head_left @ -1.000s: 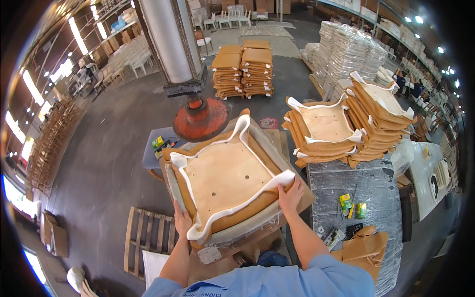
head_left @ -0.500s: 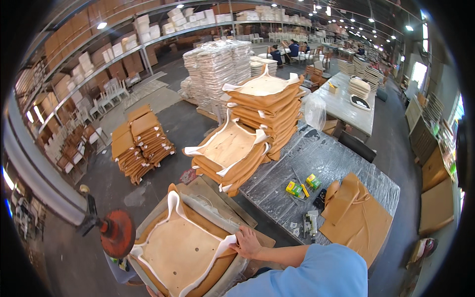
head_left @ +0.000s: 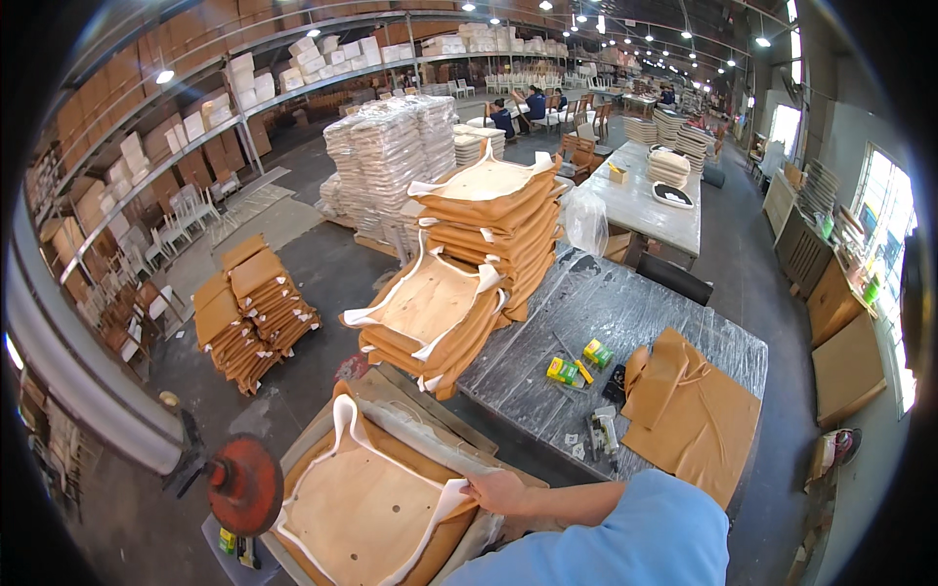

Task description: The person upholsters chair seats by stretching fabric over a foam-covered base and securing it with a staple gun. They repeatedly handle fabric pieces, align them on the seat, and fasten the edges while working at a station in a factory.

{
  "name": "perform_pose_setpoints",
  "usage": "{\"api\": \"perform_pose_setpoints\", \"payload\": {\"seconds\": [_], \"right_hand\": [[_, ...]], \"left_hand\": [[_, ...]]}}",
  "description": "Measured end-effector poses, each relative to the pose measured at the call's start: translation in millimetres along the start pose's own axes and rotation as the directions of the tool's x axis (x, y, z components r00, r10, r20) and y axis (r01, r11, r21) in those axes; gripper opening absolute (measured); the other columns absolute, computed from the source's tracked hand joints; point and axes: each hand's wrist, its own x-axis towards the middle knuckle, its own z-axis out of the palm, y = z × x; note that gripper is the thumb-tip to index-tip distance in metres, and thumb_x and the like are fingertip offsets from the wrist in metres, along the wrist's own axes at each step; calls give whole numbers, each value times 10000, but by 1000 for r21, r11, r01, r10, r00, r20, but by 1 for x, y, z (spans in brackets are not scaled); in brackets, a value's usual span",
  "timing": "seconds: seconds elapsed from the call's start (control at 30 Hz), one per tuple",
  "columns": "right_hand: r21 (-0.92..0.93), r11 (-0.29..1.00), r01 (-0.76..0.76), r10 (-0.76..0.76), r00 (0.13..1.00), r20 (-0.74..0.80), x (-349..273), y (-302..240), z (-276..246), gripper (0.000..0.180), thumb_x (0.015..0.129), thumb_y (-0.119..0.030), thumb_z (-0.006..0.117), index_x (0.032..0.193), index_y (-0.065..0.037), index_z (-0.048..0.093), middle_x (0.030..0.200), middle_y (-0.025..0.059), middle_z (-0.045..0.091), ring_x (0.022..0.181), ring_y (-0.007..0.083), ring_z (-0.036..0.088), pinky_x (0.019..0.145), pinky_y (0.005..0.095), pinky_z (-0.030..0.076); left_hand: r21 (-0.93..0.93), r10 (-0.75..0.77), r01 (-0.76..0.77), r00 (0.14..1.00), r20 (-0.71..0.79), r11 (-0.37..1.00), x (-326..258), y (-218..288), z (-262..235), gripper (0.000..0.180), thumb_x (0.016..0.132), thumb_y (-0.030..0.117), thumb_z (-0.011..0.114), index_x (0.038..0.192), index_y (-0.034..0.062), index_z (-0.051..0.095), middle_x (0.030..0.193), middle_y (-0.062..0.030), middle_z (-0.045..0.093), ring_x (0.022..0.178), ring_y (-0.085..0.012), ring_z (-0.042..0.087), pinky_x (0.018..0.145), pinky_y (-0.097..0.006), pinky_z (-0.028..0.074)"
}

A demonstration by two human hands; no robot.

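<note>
Just below me lies a chair seat, its pale plywood base [head_left: 366,503] facing up, with white padding and tan leather [head_left: 405,444] rising around the edges. My right hand [head_left: 496,490] grips the padded leather at the seat's right corner, fingers closed on it. The seat rests on a work stand with a cloth-padded rim [head_left: 415,425]. A red round pad [head_left: 244,485] on a metal arm stands by its left side. My left hand is out of view.
Stacked tan seats [head_left: 420,303] stand beyond the stand, with another pile of tan leather pieces [head_left: 259,308] at left. On the plastic-covered table [head_left: 532,332] at right lie a staple gun [head_left: 604,430], small yellow-green boxes [head_left: 564,371] and a leather sheet [head_left: 699,420]. Several people sit far off.
The view has shifted, so the stacks and table appear farther left. My right hand keeps its hold at the seat's corner. Fingertips seen at the lower edge before are now out of view.
</note>
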Motion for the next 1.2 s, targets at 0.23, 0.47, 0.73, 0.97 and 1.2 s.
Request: {"api": "perform_pose_setpoints", "payload": {"seconds": [0.23,0.47,0.73,0.97,1.2], "right_hand": [[88,996,-8,20,991,-130,-7,1,18,366,1075,-434,530,1100,-77,607,865,252,709,825,494,690,708,603,515],[87,974,210,-151,884,-443,-24,-85,-129,284,1036,-307,634,951,-49,551,783,258,641,771,504,648,625,547,504],[341,936,-87,241,865,-441,-119,-29,-104,318,1020,-312,658,946,-15,573,753,227,595,666,400,615,623,472,474],[265,814,-518,289,755,589,-79,40,-146,628,980,-713,574,1034,-97,686,822,25,641,638,140,592,560,306,497],[462,657,-596,393,793,465,89,56,-103,802,1016,-747,406,1554,-158,492,1459,164,596,1205,299,626,975,505,528]], "left_hand": [[-361,135,-89,985,105,928,17,-21,7,521,1030,249,572,1469,-32,561,1280,-266,674,1143,-401,673,953,-462,545],[-771,94,315,896,434,553,-21,51,-65,366,955,122,627,1301,21,684,901,-62,703,696,-167,694,481,-348,576],[-686,169,41,957,236,726,22,31,3,485,1023,311,623,1390,-6,617,1151,-188,712,974,-303,723,806,-411,603],[-638,165,-13,970,180,770,64,73,21,500,1040,335,581,1397,-13,610,1201,-221,694,1022,-339,709,848,-429,582],[-619,214,-65,962,169,783,126,123,34,518,1057,359,539,1405,-19,602,1250,-254,675,1069,-375,694,889,-448,561]]}}
